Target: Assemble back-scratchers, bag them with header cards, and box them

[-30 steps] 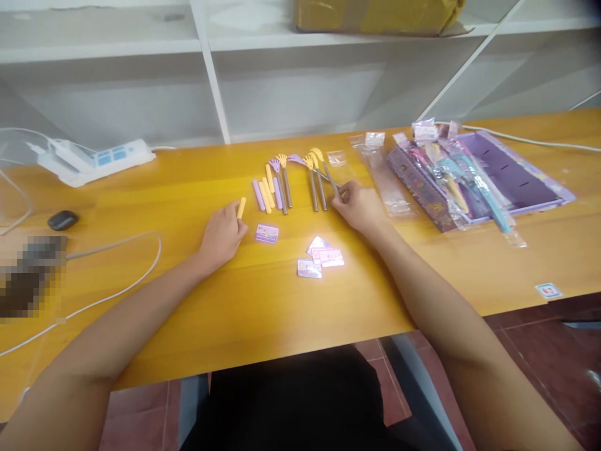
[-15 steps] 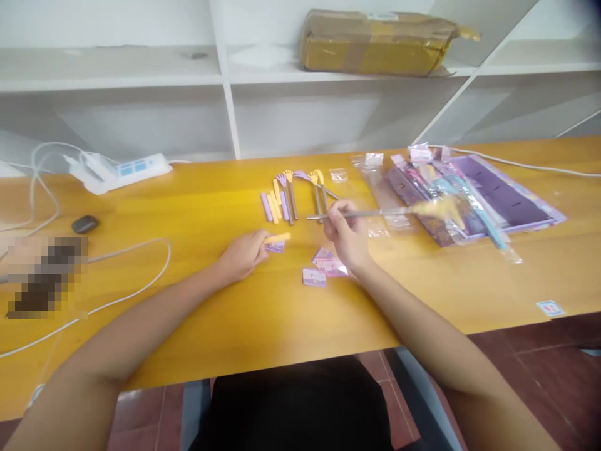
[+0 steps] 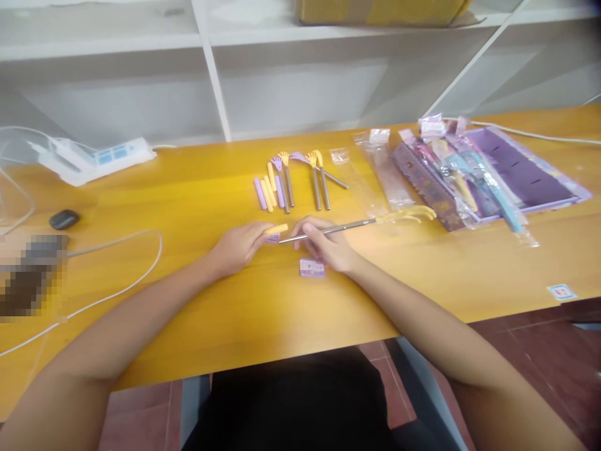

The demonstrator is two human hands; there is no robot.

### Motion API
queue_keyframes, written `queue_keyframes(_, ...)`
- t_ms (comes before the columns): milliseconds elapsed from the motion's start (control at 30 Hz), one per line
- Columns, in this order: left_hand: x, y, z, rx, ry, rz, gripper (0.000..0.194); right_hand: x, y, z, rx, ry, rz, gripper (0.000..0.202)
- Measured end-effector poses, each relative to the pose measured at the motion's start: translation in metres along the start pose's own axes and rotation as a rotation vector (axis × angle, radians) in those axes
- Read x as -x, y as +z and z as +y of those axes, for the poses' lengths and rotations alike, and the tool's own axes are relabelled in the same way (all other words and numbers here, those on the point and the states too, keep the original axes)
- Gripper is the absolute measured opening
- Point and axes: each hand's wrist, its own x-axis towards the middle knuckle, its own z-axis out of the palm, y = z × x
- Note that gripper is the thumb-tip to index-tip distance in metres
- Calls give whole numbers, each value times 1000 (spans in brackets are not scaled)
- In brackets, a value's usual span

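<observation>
My left hand point(image 3: 240, 248) is closed on a yellow handle point(image 3: 276, 229), a short tube whose end points right. In my right hand point(image 3: 323, 241), a yellow back scratcher point(image 3: 407, 215) is held by its metal rod, with its claw head out to the right. The rod's bare end is close to my left fingers; whether it touches them I cannot tell. A small purple card point(image 3: 312, 268) lies just below my right hand. Beyond both hands lie purple and yellow handles point(image 3: 267, 193) beside several metal-rod back scratchers point(image 3: 315, 181) with claw heads.
On the right, a purple box point(image 3: 530, 175) holds bagged items, with clear plastic bags point(image 3: 389, 175) next to it. A white power strip point(image 3: 101, 160), cables and a black earbud case point(image 3: 64, 219) sit on the left. A cardboard box point(image 3: 380, 11) is on the shelf above.
My right hand has moved down and left, bringing the rod's end close to the yellow handle. The camera view has tilted down.
</observation>
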Motion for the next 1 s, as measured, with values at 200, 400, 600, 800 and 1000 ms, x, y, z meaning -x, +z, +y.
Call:
queue_keyframes(200, -1, -3, 2, 18, 69, 34, 50, 2, 2, -5, 13, -46, 115, 48)
queue_keyframes(400, -1, -4, 3, 18, 57, 39, 46, 1, -4, -4, -10, -124, 230, 47)
queue_keyframes(600, -1, -4, 2, 24, 68, 33, 46, 6, -1, 0, -64, -63, 85, 38)
queue_keyframes(800, -1, -4, 2, 32, 60, 7, 46, 5, -4, 0, -104, -43, 40, 38)
queue_keyframes(1000, 0, 0, -5, 43, 147, -24, 44, 2, -8, 1, -114, -6, -37, 43)
